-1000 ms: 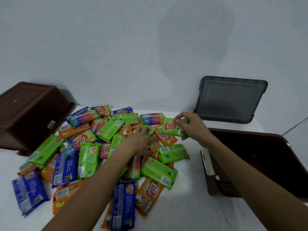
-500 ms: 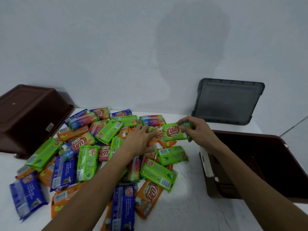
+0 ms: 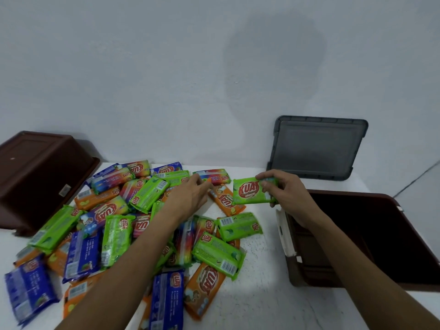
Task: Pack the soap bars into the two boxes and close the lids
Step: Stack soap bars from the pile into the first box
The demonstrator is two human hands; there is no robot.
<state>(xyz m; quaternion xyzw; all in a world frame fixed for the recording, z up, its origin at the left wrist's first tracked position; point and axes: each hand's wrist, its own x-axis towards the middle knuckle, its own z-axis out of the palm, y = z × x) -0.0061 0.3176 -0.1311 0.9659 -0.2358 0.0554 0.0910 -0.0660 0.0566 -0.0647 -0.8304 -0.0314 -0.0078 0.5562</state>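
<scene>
**Green bar up off the pile, box waiting just behind the wrist**

And there it was: the right hand had a green soap bar clear of the desk, its fingers curled over the top edge and the thumb pinching from below at the bar's right end. The red logo faced the camera, and the bar hung flat out to the left of those fingertips.

Just behind and below that wrist sat the open brown box, its inside too dark to read. Beyond the knuckles, the grey lid leaned upright against the wall.

Over to the left hand: fingers stretched forward, relaxed, tips down on the far edge of the pile of soap bars, right by a rainbow-wrapped bar. Nothing was gripped there that could be seen. A small gap lay between those fingertips and the held green bar.

The pile spread under and to the left of the left forearm, green, orange and blue wrappers overlapping. Well left of those fingers, the second brown box lay upside down at the desk's edge.
</scene>
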